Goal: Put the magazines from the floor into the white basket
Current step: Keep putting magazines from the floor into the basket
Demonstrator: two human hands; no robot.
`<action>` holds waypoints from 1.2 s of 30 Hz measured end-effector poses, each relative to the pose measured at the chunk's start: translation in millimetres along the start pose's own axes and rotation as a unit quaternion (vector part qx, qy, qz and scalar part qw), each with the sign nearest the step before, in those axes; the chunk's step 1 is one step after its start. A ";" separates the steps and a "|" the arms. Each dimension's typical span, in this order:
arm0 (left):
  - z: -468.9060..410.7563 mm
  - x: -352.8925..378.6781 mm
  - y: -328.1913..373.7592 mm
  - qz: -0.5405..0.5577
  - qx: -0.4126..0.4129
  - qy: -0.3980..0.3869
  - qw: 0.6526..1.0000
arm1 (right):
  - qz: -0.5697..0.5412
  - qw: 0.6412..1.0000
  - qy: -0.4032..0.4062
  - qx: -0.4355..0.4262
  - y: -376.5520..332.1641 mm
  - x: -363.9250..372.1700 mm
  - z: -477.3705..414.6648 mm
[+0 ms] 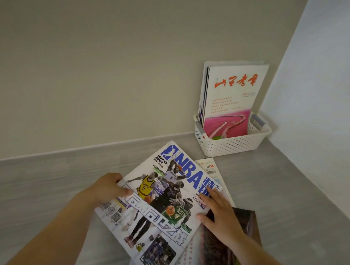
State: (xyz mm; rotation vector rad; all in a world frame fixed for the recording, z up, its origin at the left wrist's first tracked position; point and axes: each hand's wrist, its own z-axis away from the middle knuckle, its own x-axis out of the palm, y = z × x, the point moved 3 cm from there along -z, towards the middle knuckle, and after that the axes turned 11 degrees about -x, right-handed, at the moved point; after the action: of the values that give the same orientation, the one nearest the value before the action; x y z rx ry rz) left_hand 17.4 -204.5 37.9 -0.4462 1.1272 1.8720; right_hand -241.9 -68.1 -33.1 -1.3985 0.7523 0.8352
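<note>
Magazine near basket — left hand pinches its edge, right hand lies flat on it, fingers together. Lift level, slide in upright — beside standing magazines.

The basketball magazine carries "NBA" in big blue letters toward its 1 o'clock corner, "MVP VS DPOY" in black at 12 o'clock, and "PLAYOFFS" at 3 o'clock. Players' jerseys on its cover read "INDIANA 0" in yellow and "BOSTON 4" in green. The white magazine just beside it shows "2021" and "1". The basket magazine bears red Chinese brush characters.
</note>
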 end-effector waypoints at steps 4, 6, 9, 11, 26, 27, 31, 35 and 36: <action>46.4 -11.9 13.7 0.055 0.059 0.045 0.996 | -0.170 0.982 0.072 0.043 -6.1 -9.2 1.4; 69.3 -17.3 23.0 0.069 0.086 0.076 0.991 | -0.394 0.907 0.123 0.089 -12.9 -19.7 -1.6; 98.4 -22.3 38.1 0.122 0.110 0.120 0.979 | -0.587 0.795 0.116 0.097 -15.4 -37.6 -10.7; 112.3 -20.4 49.5 0.171 0.129 0.141 0.967 | -0.618 0.780 0.078 0.062 -17.8 -52.7 -15.8; 79.1 13.8 178.0 0.336 0.229 0.260 0.876 | -0.405 0.873 0.273 -0.002 33.9 -201.0 -38.9; 74.1 12.8 192.0 0.328 0.236 0.275 0.872 | -0.389 0.874 0.290 -0.005 39.3 -211.6 -43.3; 48.7 5.6 251.2 0.365 0.266 0.267 0.851 | -0.388 0.858 0.338 -0.008 62.7 -260.8 -64.4; 21.6 7.4 297.1 0.369 0.270 0.243 0.856 | -0.396 0.839 0.373 -0.008 90.2 -299.1 -89.3; 14.9 9.7 305.0 0.368 0.270 0.238 0.857 | -0.400 0.834 0.381 -0.007 96.1 -303.4 -95.4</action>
State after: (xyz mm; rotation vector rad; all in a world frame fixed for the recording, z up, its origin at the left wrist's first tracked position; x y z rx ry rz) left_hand -238.0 -248.3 199.7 -0.1451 2.3377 1.9703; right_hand -478.5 -180.6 171.2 -1.8619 0.6300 -0.4181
